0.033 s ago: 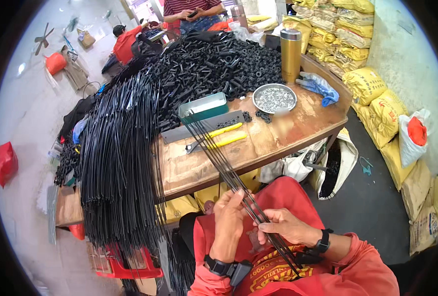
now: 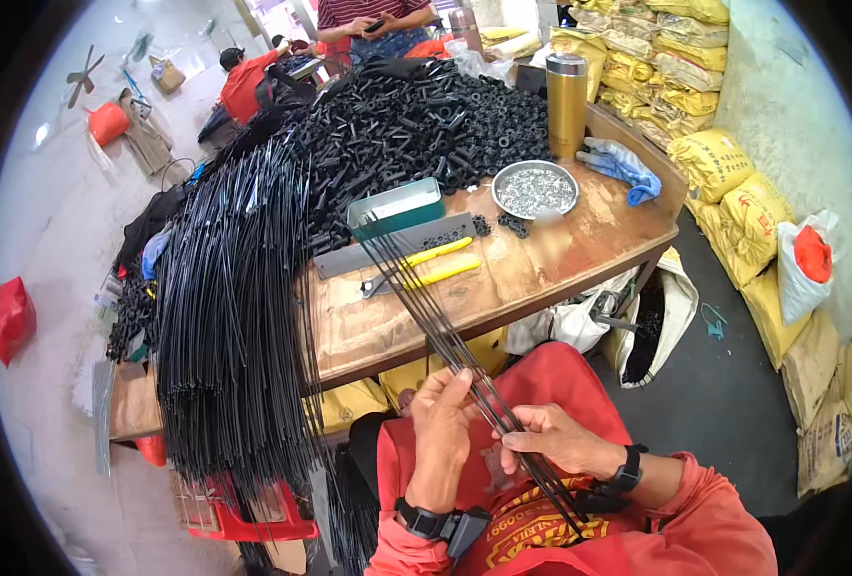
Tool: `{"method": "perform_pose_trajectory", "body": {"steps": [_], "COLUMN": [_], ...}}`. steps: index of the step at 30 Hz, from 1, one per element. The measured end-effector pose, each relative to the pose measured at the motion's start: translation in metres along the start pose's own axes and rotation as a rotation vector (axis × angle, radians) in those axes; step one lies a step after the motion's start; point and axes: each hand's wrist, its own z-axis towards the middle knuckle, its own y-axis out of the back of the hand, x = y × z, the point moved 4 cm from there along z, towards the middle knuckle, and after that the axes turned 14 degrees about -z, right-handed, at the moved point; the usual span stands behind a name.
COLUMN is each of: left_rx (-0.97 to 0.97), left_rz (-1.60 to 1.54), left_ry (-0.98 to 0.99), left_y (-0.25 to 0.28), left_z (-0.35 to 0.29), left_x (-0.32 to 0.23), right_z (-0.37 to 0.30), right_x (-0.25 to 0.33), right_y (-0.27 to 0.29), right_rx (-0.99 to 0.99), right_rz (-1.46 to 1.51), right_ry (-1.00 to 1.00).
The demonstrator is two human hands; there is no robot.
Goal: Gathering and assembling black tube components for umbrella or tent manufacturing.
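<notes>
A few thin black rods (image 2: 430, 322) slant from over the workbench down across my lap, held by both hands. My left hand (image 2: 443, 422) pinches them between thumb and fingers around their middle. Lower down, near their closer ends, my right hand (image 2: 557, 440) is closed around the same rods. Their far ends pass over yellow-handled pliers (image 2: 450, 273) and a flat grey metal strip (image 2: 349, 261) and reach the green rectangular tray (image 2: 418, 213). To the left, a thick sheaf of similar black rods (image 2: 239, 326) hangs over the bench's front edge.
A heap of black tubular parts (image 2: 397, 120) covers the back of the wooden bench (image 2: 541, 254). A round dish of small metal pieces (image 2: 535, 191), a gold flask (image 2: 566, 106) and a blue-and-grey glove (image 2: 623, 171) are at the right. Yellow sacks (image 2: 714, 168) line the wall.
</notes>
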Motion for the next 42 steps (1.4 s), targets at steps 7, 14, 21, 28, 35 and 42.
{"method": "perform_pose_trajectory", "body": {"steps": [7, 14, 21, 28, 35, 42], "left_rx": [-0.080, -0.056, 0.041, 0.055, -0.003, -0.037], "left_rz": [0.166, 0.358, 0.248, -0.006, 0.021, 0.018], "left_ry": [-0.146, -0.184, -0.167, -0.041, -0.033, -0.046], "left_y": [0.000, -0.003, -0.017, -0.030, 0.000, 0.010], "left_z": [0.013, 0.010, 0.003, 0.006, 0.012, 0.012], "left_x": [-0.014, -0.034, -0.052, -0.056, -0.031, -0.028], "right_z": [0.021, 0.037, 0.048, 0.052, 0.046, 0.044], "right_x": [0.008, 0.009, 0.037, 0.067, 0.033, 0.023], "right_y": [0.001, 0.009, 0.014, 0.013, 0.003, -0.002], "right_rx": [-0.115, -0.175, -0.088, -0.119, -0.167, -0.173], "right_rz": [-0.210, -0.475, -0.474, -0.500, -0.380, -0.445], "right_ry": [0.000, 0.134, 0.098, 0.205, 0.144, 0.144]}}
